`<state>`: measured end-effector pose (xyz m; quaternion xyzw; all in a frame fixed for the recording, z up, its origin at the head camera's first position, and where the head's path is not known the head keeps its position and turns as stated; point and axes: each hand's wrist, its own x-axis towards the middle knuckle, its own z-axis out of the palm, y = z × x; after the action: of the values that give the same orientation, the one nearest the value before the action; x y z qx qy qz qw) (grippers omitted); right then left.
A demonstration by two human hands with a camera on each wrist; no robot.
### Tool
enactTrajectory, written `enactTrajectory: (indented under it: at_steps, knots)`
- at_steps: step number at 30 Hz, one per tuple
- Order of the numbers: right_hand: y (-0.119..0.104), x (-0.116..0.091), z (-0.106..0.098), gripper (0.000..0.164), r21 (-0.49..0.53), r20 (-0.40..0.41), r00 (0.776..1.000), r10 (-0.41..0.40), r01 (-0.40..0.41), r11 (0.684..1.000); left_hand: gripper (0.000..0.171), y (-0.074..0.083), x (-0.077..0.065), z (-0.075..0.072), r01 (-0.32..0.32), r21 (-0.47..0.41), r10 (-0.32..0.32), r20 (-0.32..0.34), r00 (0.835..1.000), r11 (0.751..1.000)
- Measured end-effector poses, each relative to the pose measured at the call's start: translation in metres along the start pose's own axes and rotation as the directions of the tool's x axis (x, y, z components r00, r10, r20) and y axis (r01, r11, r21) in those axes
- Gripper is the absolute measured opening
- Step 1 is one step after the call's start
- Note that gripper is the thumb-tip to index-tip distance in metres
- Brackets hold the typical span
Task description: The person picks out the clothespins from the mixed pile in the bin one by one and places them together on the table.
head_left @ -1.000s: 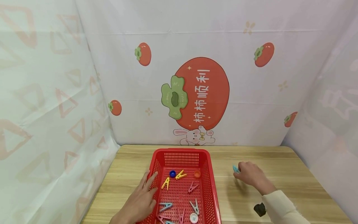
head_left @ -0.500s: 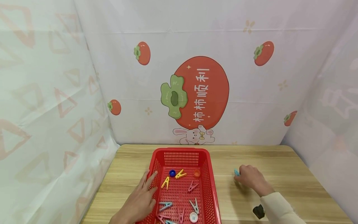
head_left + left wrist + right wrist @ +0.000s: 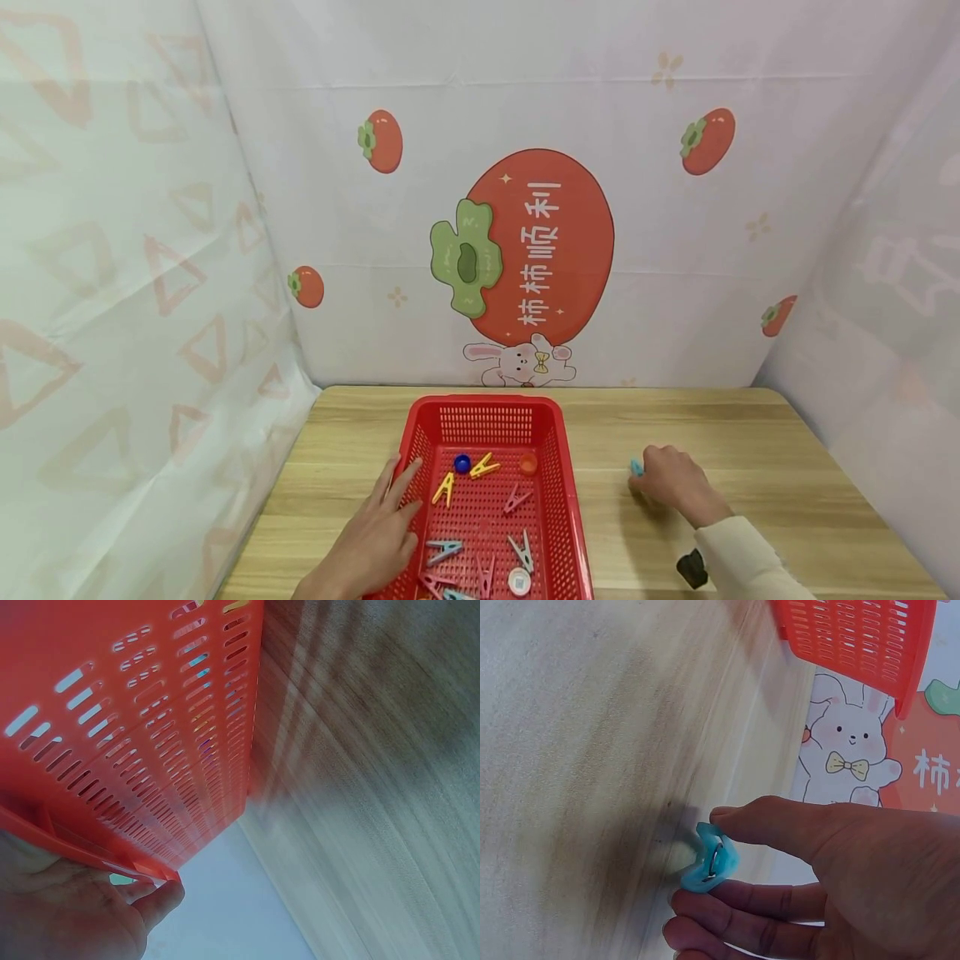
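A light-blue clothespin (image 3: pixel 709 859) with a metal spring sits between the thumb and fingers of my right hand (image 3: pixel 681 485), which pinches it low over the wooden table (image 3: pixel 750 433), right of the red basket. In the right wrist view, the thumb is on one arm of the clothespin and the index finger on the other. My left hand (image 3: pixel 371 533) rests with spread fingers over the left rim of the red basket (image 3: pixel 566 467). Some of its fingertips reach inside the basket; the left wrist view shows others along the outside of the rim (image 3: pixel 82 855).
Inside the basket lie yellow clothespins (image 3: pixel 483 467), pink ones (image 3: pixel 517 500), blue-grey ones (image 3: pixel 446 551), a blue cap (image 3: pixel 462 463), an orange cap (image 3: pixel 528 464) and a white cap (image 3: pixel 519 582). A black object (image 3: pixel 692 568) is near the right sleeve. A printed curtain (image 3: pixel 337 208) stands behind the table.
My right hand, with the clothespin, has shifted slightly to the right and nearer to me. The left hand stays on the basket rim.
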<state>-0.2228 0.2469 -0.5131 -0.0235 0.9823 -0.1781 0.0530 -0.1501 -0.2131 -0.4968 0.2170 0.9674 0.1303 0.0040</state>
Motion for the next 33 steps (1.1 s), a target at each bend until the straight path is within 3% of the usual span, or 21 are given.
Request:
enactTrajectory:
  at_steps: [18,26,33]
  knots:
    - [0.001,0.002,0.005,0.027,-0.022,0.006,1.0,0.017,-0.017,1.0,0.036,0.0,0.0,0.001,0.009,-0.012,-0.01,-0.006,1.0,1.0]
    - [0.004,0.001,0.001,0.032,-0.036,0.014,0.999,0.029,-0.028,0.999,0.036,-0.001,0.0,0.002,-0.003,-0.008,0.003,-0.001,1.0,1.0]
    - [0.006,0.003,-0.009,0.044,-0.058,-0.017,1.0,-0.024,0.023,0.998,0.035,0.0,-0.001,0.0,-0.011,-0.005,0.011,-0.01,1.0,1.0]
